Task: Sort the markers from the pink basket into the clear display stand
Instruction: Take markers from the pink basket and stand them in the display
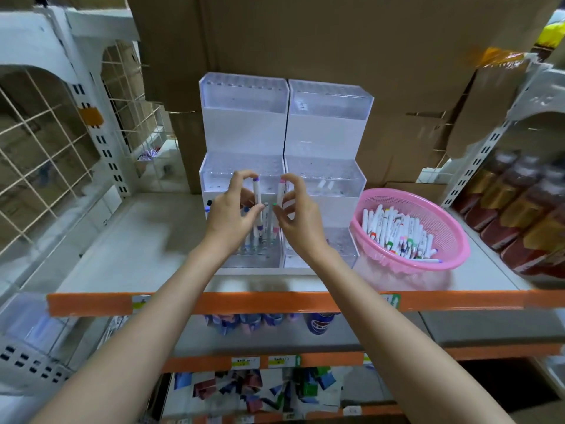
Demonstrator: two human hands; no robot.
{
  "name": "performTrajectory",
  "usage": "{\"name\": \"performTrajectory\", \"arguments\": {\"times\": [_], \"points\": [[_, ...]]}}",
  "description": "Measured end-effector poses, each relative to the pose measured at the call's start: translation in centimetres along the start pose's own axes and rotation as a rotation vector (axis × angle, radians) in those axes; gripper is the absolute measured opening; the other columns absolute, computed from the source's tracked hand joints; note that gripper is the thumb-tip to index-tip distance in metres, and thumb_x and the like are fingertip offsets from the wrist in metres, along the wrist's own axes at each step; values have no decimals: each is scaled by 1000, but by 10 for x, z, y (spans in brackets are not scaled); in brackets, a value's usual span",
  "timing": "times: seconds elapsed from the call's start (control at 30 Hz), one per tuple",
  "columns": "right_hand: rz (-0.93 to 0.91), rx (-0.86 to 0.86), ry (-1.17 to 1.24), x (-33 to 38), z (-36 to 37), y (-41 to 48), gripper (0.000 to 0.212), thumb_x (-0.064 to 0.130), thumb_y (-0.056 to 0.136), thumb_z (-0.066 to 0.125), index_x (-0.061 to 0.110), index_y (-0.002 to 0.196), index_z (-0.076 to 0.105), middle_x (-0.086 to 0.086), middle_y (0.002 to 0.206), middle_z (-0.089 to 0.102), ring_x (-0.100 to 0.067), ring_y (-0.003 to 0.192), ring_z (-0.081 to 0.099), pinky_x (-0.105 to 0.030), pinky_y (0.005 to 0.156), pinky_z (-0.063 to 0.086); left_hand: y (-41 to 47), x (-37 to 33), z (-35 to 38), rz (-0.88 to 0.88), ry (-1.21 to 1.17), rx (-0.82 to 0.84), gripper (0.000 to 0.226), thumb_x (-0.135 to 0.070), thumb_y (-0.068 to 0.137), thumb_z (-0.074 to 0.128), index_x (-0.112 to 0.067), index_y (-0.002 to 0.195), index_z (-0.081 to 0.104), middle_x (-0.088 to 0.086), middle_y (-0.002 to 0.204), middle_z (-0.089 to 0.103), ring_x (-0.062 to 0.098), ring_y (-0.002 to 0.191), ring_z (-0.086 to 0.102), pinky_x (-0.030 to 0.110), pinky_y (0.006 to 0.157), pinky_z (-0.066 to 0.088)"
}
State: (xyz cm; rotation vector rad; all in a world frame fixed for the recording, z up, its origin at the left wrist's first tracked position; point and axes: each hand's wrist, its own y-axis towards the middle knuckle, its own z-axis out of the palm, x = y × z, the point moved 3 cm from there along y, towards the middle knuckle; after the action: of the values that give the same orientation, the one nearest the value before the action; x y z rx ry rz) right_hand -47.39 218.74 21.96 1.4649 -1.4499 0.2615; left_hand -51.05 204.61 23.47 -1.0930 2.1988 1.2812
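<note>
Grip: left hand (232, 212) pinches purple-capped marker (257, 194); right hand (301, 218), pink-capped marker (280, 192).
Room: pink basket (406, 266) apart rightward; stand (244, 130) edge perhaps just behind.

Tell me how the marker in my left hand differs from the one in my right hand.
The left marker has a purple top; the right marker has a pink one. The left marker reaches down among those standing in the display stand; the right marker seems held above them. Both are white, near upright, pinched in the left hand and right hand.

Shelf price labels (246, 361) blurred, nothing legible.
</note>
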Motion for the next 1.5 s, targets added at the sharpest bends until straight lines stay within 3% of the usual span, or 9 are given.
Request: {"name": "performTrajectory", "arguments": {"times": [0.23, 0.37, 0.47, 0.63, 0.77, 0.97, 1.23, 1.5], "points": [[-17, -43, -23, -4, 6, 1, 49, 0, 86, 61, 23, 128, 48, -4, 85, 55, -19, 69, 58, -12, 53, 42, 4, 6, 6, 19, -5, 42, 48, -12, 81, 73, -19, 121, 46, -3, 77, 66, 11, 72, 63, 5, 64, 41], [-28, -68, -31, -9, 6, 1, 50, 1, 85, 64, 24, 127, 49, -8, 83, 54, -20, 69, 57, -15, 55, 43, 5, 10, 12, 19, 55, 49, 51, -16, 80, 75, -21, 121, 46, -2, 78, 66, 18, 75, 65, 37, 74, 55], [-27, -84, -1, -8, 5, -1, 48, -1, 85, 64, 19, 126, 50, -12, 83, 55, -20, 67, 56, -8, 52, 39, 5, 11, 13, 27, 57, 38, 50, -17, 79, 75, -20, 120, 47, -2, 79, 67, 19, 76, 66, 43, 79, 54], [-44, -93, -14, -9, 12, 0, 45, 4, 86, 64, 21, 125, 49, -6, 80, 55, -18, 69, 58, -27, 60, 47, 3, 15, 14, 65, 69, 67, 49, -18, 79, 75, -21, 118, 46, -6, 78, 62, 20, 77, 65, 47, 80, 53], [-52, -88, -18, -13, 15, -1, 46, 5, 85, 65, 22, 125, 49, -3, 79, 55, -18, 69, 57, -30, 61, 49, 4, 16, 15, 71, 86, 29, 36, -16, 78, 75, -18, 104, 51, -9, 83, 56, 20, 84, 61, 48, 80, 51], [-38, -89, -13, -18, 13, -3, 49, 2, 83, 65, 27, 123, 49, -5, 81, 57, -16, 70, 57, -25, 61, 47, 1, 19, 20, 113, 178, 51, 29, -19, 77, 76, -19, 95, 53, -7, 85, 64, 17, 86, 60, 37, 85, 40], [-44, -77, -6, -20, 15, -2, 49, 2, 84, 64, 26, 124, 49, -4, 81, 56, -16, 68, 56, -26, 60, 49, -2, 23, 21, 208, 296, 49, 24, -16, 72, 77, -16, 87, 58, -5, 80, 64, 21, 80, 57, 31, 76, 31], [-24, -66, 0, -22, 16, -4, 49, 4, 84, 64, 27, 125, 48, -2, 82, 57, -18, 70, 58, -27, 61, 50, -8, 19, 23, 269, 398, 66, 25, -16, 70, 79, -18, 86, 60, -3, 87, 65, 23, 88, 59, 37, 78, 38]]}}
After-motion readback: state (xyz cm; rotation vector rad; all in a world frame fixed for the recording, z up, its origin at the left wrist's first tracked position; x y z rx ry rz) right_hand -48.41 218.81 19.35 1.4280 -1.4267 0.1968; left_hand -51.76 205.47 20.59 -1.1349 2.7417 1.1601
